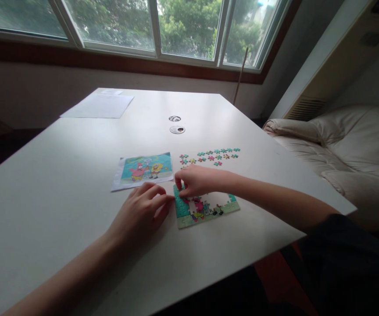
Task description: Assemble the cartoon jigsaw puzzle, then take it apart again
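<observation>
Beneath the right hand point(194, 181), jigsaw point(198, 215)

1 jigsaw point(200, 213) — flat, partly assembled.

Taking the puzzle point(202, 214) on the table point(110, 140) as our dial's centre, with the window point(186, 30) at twelve beyond the table, we are resting our left hand point(146, 204) just beside it at nine and holding our right hand point(194, 181) over its ten o'clock corner. We are seeing the picture sheet point(146, 169) lying near at ten, loose pieces point(211, 158) spreading at twelve, two discs point(177, 130) lying farther off at eleven, papers point(99, 106) lying farthest between ten and eleven, and a sofa point(337, 136) standing beyond the table's edge at two.
</observation>
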Demonstrator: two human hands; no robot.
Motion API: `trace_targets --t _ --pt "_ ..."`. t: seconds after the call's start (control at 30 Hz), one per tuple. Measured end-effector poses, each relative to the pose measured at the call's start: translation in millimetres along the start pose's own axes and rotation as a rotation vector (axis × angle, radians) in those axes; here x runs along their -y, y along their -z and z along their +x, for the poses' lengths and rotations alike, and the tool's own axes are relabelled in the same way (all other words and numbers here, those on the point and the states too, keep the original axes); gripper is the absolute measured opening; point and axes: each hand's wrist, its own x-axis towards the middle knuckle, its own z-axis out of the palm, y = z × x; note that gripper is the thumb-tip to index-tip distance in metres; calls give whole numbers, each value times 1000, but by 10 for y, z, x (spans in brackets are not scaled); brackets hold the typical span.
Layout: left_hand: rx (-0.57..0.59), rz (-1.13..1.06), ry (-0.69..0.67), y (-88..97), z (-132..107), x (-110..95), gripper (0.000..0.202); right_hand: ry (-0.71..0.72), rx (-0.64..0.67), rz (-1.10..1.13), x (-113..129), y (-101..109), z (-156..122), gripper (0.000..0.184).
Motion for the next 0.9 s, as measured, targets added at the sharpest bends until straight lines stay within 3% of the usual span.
trace_targets --t 0.27,0.5,0.7,0.9 --pt "19 -1 6 -3 -5 3 20 -33 36 64 51 42 -73 25" --pt "27 -14 14 -9 -10 -2 19 2 2 255 -22 23 -187 14" --pt "25 -28 21 -14 -7 -2 19 -79 -105 315 -525 184 -535 14" --pt "25 -25 24 -7 1 -4 21 -275 -240 104 -1139 158 -866 17"
